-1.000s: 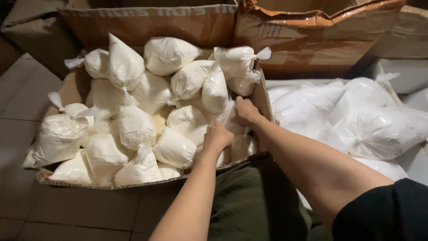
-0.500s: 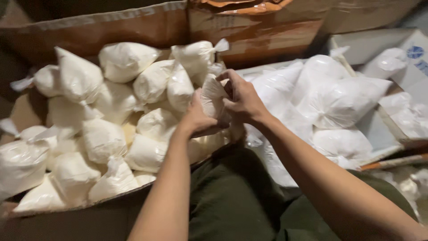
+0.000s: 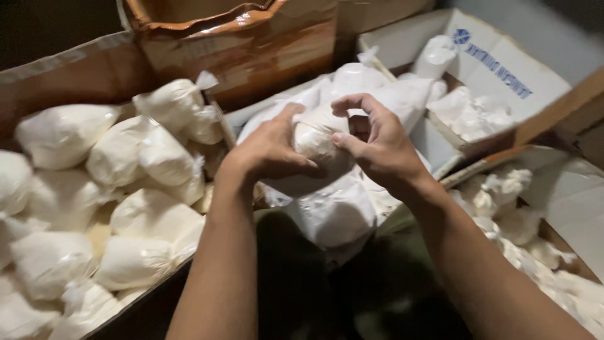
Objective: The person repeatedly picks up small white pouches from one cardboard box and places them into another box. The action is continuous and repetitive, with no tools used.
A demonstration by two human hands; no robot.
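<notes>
Both my hands hold one small clear plastic bag of white powder (image 3: 314, 140) in front of me, above my lap. My left hand (image 3: 270, 151) wraps its left side. My right hand (image 3: 377, 148) pinches the right side and top with curled fingers. Just under the held bag lies a pile of bigger white bags (image 3: 336, 211). At my left a brown cardboard box (image 3: 82, 75) is full of several knotted white powder bags (image 3: 135, 157).
A torn brown carton (image 3: 251, 44) stands behind the left box. A white cardboard box (image 3: 497, 69) with white bags sits at the back right. Another open box (image 3: 566, 195) with crumpled white bags is at the right. My dark green trousers (image 3: 302, 283) are below.
My hands lifted a bag out of the left box and carried it right, over the pile of bigger bags. The view swung right with them.
</notes>
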